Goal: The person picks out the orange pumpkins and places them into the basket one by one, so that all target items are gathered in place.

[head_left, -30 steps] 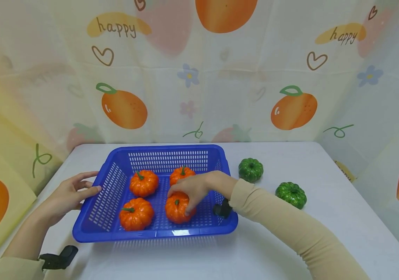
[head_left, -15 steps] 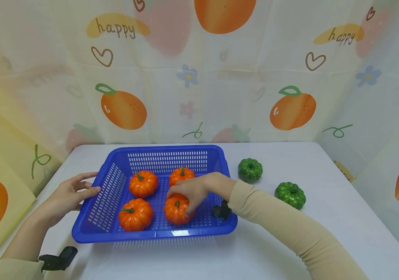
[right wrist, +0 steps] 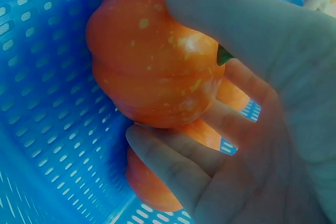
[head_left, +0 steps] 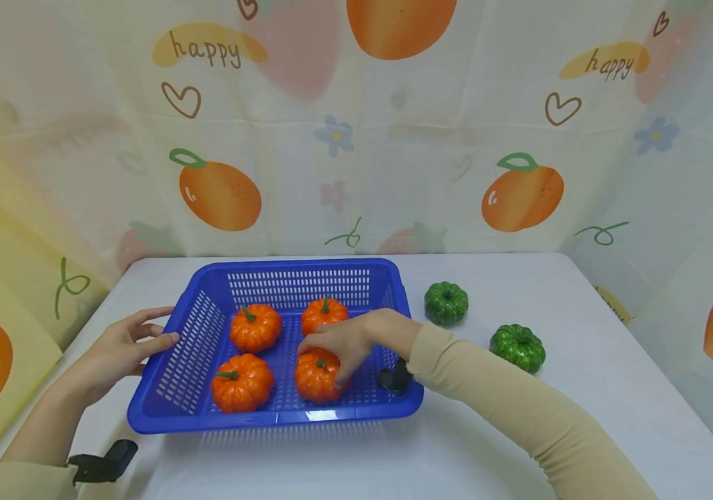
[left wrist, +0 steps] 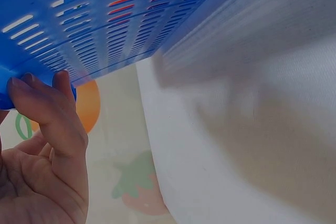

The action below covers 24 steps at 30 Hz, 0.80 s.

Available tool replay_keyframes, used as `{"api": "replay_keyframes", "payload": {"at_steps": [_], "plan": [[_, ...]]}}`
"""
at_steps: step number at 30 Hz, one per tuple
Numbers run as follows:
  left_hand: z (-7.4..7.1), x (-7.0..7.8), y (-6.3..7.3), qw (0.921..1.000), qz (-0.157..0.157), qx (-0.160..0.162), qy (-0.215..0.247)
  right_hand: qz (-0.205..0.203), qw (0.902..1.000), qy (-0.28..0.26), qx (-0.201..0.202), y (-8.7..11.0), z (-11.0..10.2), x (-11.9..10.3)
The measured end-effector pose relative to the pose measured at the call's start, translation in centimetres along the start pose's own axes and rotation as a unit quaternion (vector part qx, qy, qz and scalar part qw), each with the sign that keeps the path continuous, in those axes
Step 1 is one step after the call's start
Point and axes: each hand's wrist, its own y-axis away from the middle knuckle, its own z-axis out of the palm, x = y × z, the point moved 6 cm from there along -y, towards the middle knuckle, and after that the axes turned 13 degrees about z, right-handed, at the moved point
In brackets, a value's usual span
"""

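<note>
My right hand (head_left: 344, 342) reaches into a blue plastic basket (head_left: 225, 420) and grips a small orange pumpkin (head_left: 319, 380) at the basket's front right. In the right wrist view the thumb lies across the top of this pumpkin (right wrist: 152, 51), with fingers around its far and lower sides. Three other orange pumpkins sit in the basket: front left (head_left: 242, 385), back left (head_left: 255, 330) and back right (head_left: 322, 312), the last partly behind the hand. At the basket's left side my left hand (head_left: 120, 347) holds the rim, as the left wrist view also shows its bent fingers (left wrist: 50, 111) there.
Two green pumpkins stand on the white table (head_left: 488, 444) right of the basket, one near its back corner (head_left: 447, 303) and one farther right (head_left: 518, 348). A fruit-print curtain (head_left: 394, 173) hangs behind the table.
The gripped pumpkin and the right thumb have shifted very slightly to the right within the basket. The left hand keeps its hold on the rim, and the other pumpkins stay put.
</note>
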Motion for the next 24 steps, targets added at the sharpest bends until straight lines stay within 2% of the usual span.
{"api": "replay_keyframes", "payload": {"at_steps": [14, 24], "plan": [[-0.01, 0.08, -0.01, 1.0, -0.001, -0.003, 0.002, 0.007, 0.9999, 0.003, -0.009, 0.23, -0.03, -0.19], [-0.04, 0.06, -0.03, 1.0, -0.001, -0.007, 0.006, -0.011, 0.9998, -0.012, -0.008, 0.74, -0.61, -0.08]]}}
